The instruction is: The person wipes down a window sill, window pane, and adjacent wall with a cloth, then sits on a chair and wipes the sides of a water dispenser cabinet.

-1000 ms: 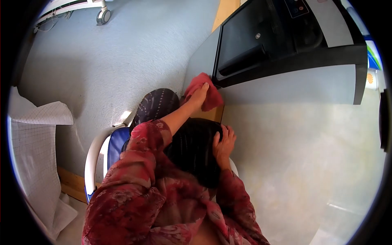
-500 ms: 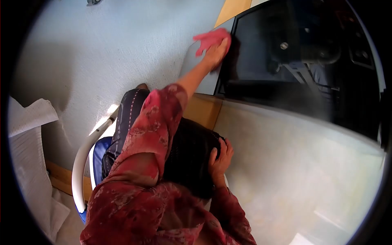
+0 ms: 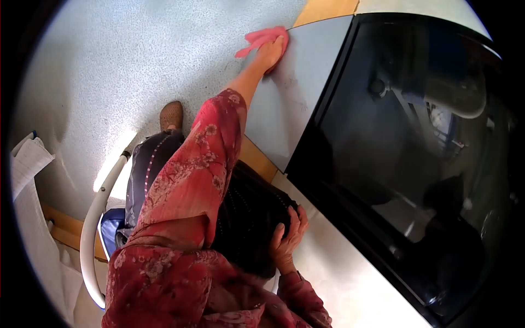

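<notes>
- One grey side panel of a large appliance serves as the landmark; it runs from the top of the view down toward the person.
- One pink cloth lies at the panel's upper left corner, pressed flat against it, with part of the cloth hanging past the edge over the speckled floor.
- The left hand rests palm-down on the cloth with fingers stretched flat, pressing rather than clenching; the arm reaches up to it in one red floral sleeve.
- The right hand sits well below the panel's lower end, fingers curled over the edge of one dark woven bundle held against the body.
- One black glass door adjoins the panel on its right side, and reflections show in it.
- One brown shoe stands on the floor to the panel's left.
- One white curved chair frame with a blue seat lies farther down and left of the panel.
- One white gridded cloth hangs at the far left edge, well apart from the panel.
</notes>
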### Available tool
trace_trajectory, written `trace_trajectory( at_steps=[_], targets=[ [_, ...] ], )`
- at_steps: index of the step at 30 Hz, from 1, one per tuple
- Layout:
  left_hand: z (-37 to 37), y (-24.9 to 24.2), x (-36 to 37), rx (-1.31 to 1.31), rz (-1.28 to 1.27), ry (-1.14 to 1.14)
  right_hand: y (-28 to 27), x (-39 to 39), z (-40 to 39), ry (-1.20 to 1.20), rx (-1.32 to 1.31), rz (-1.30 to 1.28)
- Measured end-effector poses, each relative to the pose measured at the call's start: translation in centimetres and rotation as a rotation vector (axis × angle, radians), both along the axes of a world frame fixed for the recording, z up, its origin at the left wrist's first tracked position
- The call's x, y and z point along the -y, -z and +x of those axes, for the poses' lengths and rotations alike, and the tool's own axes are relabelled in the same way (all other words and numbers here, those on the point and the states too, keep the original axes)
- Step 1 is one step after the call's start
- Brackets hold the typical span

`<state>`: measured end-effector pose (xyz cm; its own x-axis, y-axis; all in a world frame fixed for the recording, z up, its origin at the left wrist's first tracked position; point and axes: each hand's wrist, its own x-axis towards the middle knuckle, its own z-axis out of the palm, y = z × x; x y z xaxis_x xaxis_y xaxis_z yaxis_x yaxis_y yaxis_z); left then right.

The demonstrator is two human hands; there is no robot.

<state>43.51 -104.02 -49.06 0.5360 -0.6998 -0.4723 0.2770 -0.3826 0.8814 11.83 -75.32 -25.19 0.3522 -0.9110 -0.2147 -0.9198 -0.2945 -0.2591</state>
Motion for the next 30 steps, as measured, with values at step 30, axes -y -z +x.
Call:
trace_trajectory(
  at_steps=[30],
  targets=[
    [-10.0, -17.0, -15.4, -0.047, -0.393, 0.043, -0.1, 1.9, 0.4, -0.253, 0.167, -0.329]
  ],
)
